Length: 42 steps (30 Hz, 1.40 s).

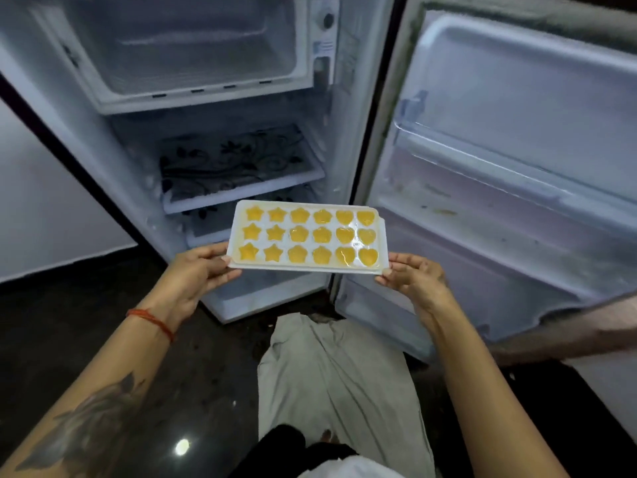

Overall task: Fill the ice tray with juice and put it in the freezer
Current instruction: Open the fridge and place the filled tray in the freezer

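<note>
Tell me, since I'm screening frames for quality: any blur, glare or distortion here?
Head view: the ice tray is fairly sharp, the freezer compartment is soft, wide-angle bending curves the fridge door, and a bright glare spot sits on the dark floor.

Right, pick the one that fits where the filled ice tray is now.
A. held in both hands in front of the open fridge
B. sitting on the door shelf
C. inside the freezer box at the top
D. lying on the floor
A: the ice tray, its cups full of yellow juice, is gripped at its two short ends by the left hand and right hand, below the freezer box.
</note>
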Tool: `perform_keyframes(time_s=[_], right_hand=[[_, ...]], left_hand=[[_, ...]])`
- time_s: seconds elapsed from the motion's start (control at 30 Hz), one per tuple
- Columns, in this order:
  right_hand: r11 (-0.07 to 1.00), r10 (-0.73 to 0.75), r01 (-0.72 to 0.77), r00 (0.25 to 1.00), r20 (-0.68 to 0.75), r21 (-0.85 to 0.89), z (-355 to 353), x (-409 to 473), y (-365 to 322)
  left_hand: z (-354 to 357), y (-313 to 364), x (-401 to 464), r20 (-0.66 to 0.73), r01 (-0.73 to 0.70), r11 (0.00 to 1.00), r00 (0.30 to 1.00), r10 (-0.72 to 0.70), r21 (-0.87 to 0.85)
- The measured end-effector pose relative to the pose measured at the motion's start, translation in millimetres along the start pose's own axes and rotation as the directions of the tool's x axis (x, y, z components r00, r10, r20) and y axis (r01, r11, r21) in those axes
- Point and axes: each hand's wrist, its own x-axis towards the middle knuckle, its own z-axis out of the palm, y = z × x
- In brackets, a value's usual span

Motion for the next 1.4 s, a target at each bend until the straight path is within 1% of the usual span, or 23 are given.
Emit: perform_keyframes(time_s=[0.17,0.3,0.43,0.57,0.67,0.83,0.97,1.07,1.2,1.33,1.4], right_hand=[[1.000,0.008,-0.007,0.993,0.118,-0.016,36,34,-16],[1.000,-0.002,0.005,0.985,0.174,-0.019,69,58,-40],[0.999,-0.036,0.039,0.969,0.244,-0.009,101,81,-67],[0.997,-0.077,0.079,0.956,0.284,0.003,134,110,-95],[0.995,-0.100,0.103,0.941,0.324,0.010,159,135,-117],[0.991,-0.132,0.136,0.927,0.352,0.012,197,179,-147],[0.995,-0.097,0.089,0.931,0.352,0.040,225,211,-165],[0.997,-0.072,0.056,0.945,0.318,0.060,244,230,-171],[0.996,-0.082,0.065,0.949,0.305,0.063,262,248,-178],[0.995,-0.072,0.050,0.953,0.295,0.082,275,263,-185],[0.996,-0.073,0.053,0.954,0.290,0.077,279,268,-188]], left_hand=[[-20,10,5,-0.143,-0.078,0.996,0.987,0.070,-0.050],[-37,34,18,-0.205,-0.159,0.979,0.970,0.131,-0.127],[-56,62,35,-0.248,-0.239,0.952,0.950,0.189,-0.190],[-70,97,60,-0.242,-0.317,0.927,0.933,0.266,-0.200],[-74,121,80,-0.276,-0.362,0.907,0.913,0.300,-0.215],[-72,155,109,-0.327,-0.389,0.889,0.895,0.302,-0.243],[-69,179,137,-0.333,-0.400,0.865,0.895,0.298,-0.302],[-63,190,161,-0.351,-0.394,0.851,0.896,0.271,-0.348],[-55,201,188,-0.372,-0.379,0.838,0.899,0.232,-0.394],[-58,212,206,-0.399,-0.390,0.828,0.889,0.225,-0.402],[-58,218,213,-0.380,-0.378,0.831,0.898,0.221,-0.408]])
